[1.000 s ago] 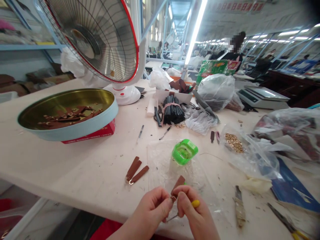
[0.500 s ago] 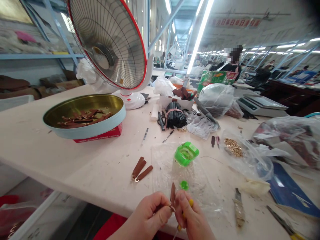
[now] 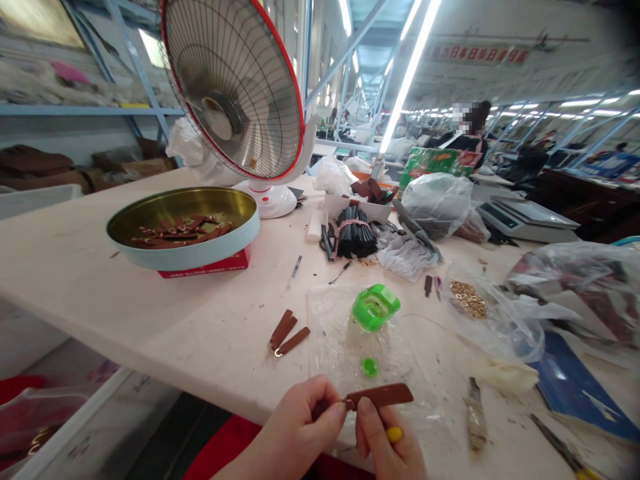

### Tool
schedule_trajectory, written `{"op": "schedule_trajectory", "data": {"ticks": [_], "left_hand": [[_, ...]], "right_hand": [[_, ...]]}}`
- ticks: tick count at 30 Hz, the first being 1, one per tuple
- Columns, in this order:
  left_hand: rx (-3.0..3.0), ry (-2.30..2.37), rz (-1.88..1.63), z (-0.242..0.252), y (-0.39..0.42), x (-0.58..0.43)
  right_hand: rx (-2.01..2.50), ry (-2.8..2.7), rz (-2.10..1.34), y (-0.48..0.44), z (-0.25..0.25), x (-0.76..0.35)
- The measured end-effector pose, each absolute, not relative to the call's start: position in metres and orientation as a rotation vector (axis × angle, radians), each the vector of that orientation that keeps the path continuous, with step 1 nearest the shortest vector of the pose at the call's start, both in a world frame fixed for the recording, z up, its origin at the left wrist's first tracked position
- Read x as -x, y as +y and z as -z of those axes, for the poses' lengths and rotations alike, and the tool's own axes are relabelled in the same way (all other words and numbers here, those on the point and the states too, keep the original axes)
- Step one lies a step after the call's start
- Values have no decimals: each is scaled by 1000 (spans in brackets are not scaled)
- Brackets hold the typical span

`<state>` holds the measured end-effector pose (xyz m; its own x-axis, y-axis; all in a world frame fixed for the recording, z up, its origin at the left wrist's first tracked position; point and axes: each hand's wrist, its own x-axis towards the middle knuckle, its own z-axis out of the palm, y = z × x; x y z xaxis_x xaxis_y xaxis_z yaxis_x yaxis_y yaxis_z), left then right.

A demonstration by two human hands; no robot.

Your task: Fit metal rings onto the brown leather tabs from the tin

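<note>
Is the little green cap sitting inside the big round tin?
No, the little green cap lies on the clear plastic sheet near the hands, while the round tin holds only brown strips.

**Open Table on the Left, Clutter on the Right**

The near left of the table [image 3: 100, 313] is bare. Far left stands a round tin [image 3: 185, 230]. A green box [image 3: 375, 307] and plastic bags [image 3: 500, 313] block the right.

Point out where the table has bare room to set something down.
Bare table top lies between the round tin and the loose leather strips, running to the near edge. Right of the green box it is crowded: plastic bags, ring pile, tools.
</note>
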<state>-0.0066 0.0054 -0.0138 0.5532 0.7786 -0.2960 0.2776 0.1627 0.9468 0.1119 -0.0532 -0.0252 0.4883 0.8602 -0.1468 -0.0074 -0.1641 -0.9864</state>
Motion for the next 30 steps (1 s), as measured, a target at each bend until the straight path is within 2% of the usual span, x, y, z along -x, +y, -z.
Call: {"op": "schedule_trajectory", "data": {"ticks": [4, 11, 17, 23, 30], "left_hand": [[-1518, 1029, -442, 9, 7, 6], [-1326, 915, -408, 12, 10, 10], [-1200, 893, -490, 21, 9, 5], [-1283, 1030, -522, 28, 14, -3], [-1066, 1072, -531, 44, 23, -13]], "right_hand": [[1592, -875, -833, -55, 34, -114], [1452, -529, -1074, -51, 35, -111], [1560, -847, -884, -50, 46, -111], [1533, -828, -989, -44, 51, -122], [1635, -694, -660, -40, 64, -181]]}}
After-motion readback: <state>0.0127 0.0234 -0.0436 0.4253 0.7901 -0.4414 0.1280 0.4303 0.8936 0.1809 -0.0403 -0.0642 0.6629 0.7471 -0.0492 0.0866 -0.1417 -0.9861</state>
